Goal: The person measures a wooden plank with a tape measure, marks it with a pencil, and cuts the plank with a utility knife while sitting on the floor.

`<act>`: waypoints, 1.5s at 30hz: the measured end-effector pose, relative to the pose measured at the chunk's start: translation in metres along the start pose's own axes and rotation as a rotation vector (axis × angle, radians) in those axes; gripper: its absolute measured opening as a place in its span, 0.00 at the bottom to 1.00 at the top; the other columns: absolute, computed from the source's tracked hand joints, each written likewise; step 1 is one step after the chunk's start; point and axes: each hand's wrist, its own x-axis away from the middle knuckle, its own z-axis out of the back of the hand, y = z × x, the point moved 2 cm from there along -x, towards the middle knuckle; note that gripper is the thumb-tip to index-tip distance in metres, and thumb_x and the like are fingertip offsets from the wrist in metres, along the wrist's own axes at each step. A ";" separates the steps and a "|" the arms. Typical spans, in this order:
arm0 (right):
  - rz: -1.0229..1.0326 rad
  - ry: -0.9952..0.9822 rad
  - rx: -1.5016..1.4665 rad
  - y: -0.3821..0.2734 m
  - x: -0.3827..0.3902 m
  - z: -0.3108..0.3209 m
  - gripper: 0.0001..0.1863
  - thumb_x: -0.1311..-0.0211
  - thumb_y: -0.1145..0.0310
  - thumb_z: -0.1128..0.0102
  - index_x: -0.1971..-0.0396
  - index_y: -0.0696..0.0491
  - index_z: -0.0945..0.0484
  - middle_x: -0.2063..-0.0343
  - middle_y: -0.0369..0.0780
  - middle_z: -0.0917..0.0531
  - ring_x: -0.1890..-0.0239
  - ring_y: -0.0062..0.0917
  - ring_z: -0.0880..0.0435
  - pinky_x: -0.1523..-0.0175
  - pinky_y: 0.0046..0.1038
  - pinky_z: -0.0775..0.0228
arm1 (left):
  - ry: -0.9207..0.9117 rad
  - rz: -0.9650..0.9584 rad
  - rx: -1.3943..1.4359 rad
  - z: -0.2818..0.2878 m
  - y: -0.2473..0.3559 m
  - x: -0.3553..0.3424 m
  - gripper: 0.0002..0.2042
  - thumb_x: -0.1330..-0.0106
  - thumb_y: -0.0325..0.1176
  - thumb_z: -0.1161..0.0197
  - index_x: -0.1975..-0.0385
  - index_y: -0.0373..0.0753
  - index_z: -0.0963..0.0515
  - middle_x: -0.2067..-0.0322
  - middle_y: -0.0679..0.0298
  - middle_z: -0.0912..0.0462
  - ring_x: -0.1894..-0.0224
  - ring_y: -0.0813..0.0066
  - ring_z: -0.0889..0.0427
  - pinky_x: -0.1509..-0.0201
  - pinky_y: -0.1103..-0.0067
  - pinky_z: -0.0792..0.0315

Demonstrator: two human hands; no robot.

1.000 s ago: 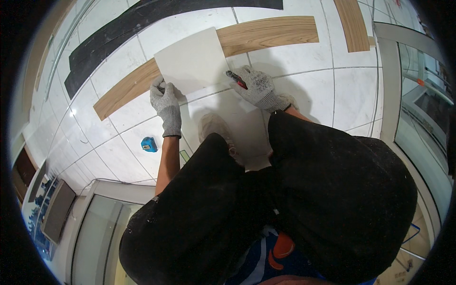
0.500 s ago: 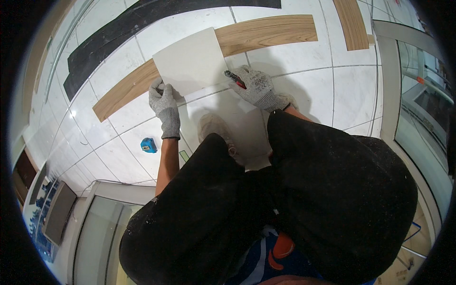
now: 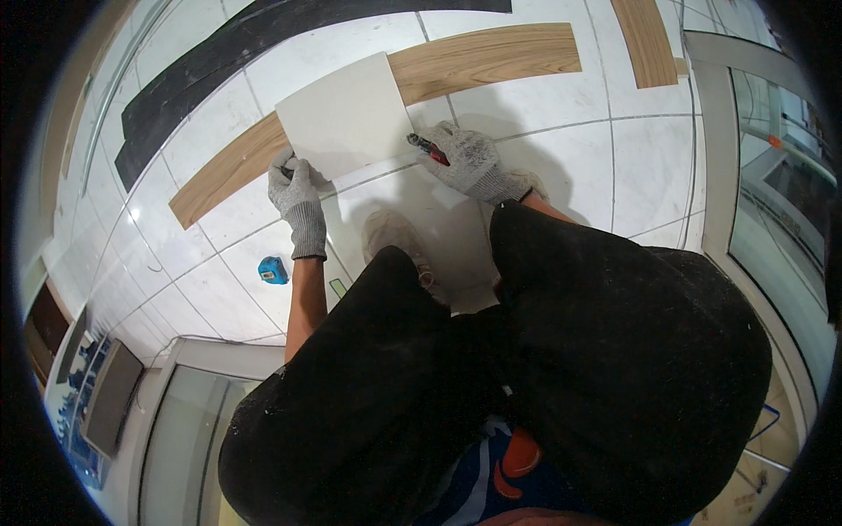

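A pale square sheet (image 3: 342,110) lies across a long wood-grain plank (image 3: 478,61) on the tiled floor. My left hand (image 3: 294,184), in a grey knit glove, is closed at the sheet's lower left corner, on something small and dark that I cannot make out. My right hand (image 3: 460,162), gloved alike, grips a red-and-black handheld tool (image 3: 430,149) at the sheet's right edge. A blue tape measure (image 3: 273,270) lies to the left of my left forearm. My shoe (image 3: 390,237) is between my hands, below the sheet.
Black strips (image 3: 193,74) lie beyond the plank, and another wood-grain plank (image 3: 645,44) is at upper right. Cables (image 3: 690,158) run along the right. Metal-framed glass panels (image 3: 772,228) border the floor at right and lower left. My black-trousered knees fill the foreground.
The view has shifted slightly, moving the sheet, planks and both hands a little leftward in the picture. The hands keep their grips.
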 end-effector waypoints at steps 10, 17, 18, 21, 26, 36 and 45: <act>0.018 0.028 0.029 0.002 0.002 -0.001 0.24 0.28 0.49 0.39 0.39 0.44 0.23 0.53 0.43 0.19 0.53 0.41 0.14 0.48 0.46 0.22 | -0.021 -0.017 -0.024 0.001 0.003 0.006 0.12 0.31 0.20 0.38 0.49 0.31 0.21 0.69 0.67 0.19 0.71 0.81 0.21 0.65 0.81 0.23; 0.021 0.010 0.041 0.004 0.001 -0.003 0.23 0.29 0.50 0.39 0.39 0.43 0.23 0.54 0.42 0.19 0.54 0.41 0.14 0.49 0.47 0.23 | -0.027 -0.001 0.025 0.000 -0.003 0.005 0.13 0.31 0.20 0.38 0.48 0.32 0.21 0.69 0.66 0.19 0.71 0.80 0.20 0.65 0.81 0.22; 0.023 0.009 0.040 0.003 0.001 -0.003 0.23 0.29 0.50 0.39 0.39 0.43 0.23 0.54 0.42 0.19 0.54 0.41 0.14 0.49 0.47 0.23 | -0.025 -0.001 0.024 0.001 -0.004 0.005 0.13 0.31 0.20 0.38 0.48 0.32 0.21 0.69 0.66 0.19 0.71 0.80 0.20 0.65 0.81 0.22; 0.018 0.009 0.037 0.002 0.001 -0.004 0.23 0.29 0.50 0.39 0.39 0.43 0.23 0.54 0.42 0.19 0.54 0.41 0.14 0.49 0.47 0.23 | -0.026 -0.006 0.000 0.003 -0.003 0.005 0.13 0.31 0.20 0.38 0.48 0.32 0.21 0.68 0.66 0.19 0.71 0.80 0.20 0.65 0.80 0.22; 0.031 0.032 0.011 0.000 0.002 0.000 0.22 0.28 0.52 0.37 0.41 0.48 0.22 0.57 0.45 0.19 0.54 0.44 0.15 0.49 0.46 0.22 | -0.029 -0.010 -0.036 0.000 -0.004 0.005 0.13 0.32 0.20 0.38 0.48 0.31 0.22 0.68 0.66 0.19 0.70 0.80 0.20 0.65 0.80 0.22; 0.017 0.045 -0.003 0.000 0.000 0.001 0.22 0.28 0.50 0.40 0.41 0.43 0.22 0.53 0.43 0.18 0.54 0.41 0.14 0.49 0.47 0.22 | -0.010 0.006 0.023 -0.001 0.004 0.009 0.13 0.32 0.18 0.40 0.48 0.31 0.22 0.70 0.66 0.20 0.72 0.79 0.21 0.66 0.80 0.22; 0.051 0.086 -0.020 -0.003 -0.001 0.000 0.21 0.30 0.51 0.36 0.45 0.49 0.21 0.58 0.44 0.17 0.56 0.43 0.14 0.50 0.45 0.22 | -0.026 -0.031 0.031 0.004 -0.005 0.004 0.14 0.32 0.19 0.39 0.47 0.31 0.22 0.70 0.66 0.20 0.72 0.79 0.20 0.68 0.79 0.21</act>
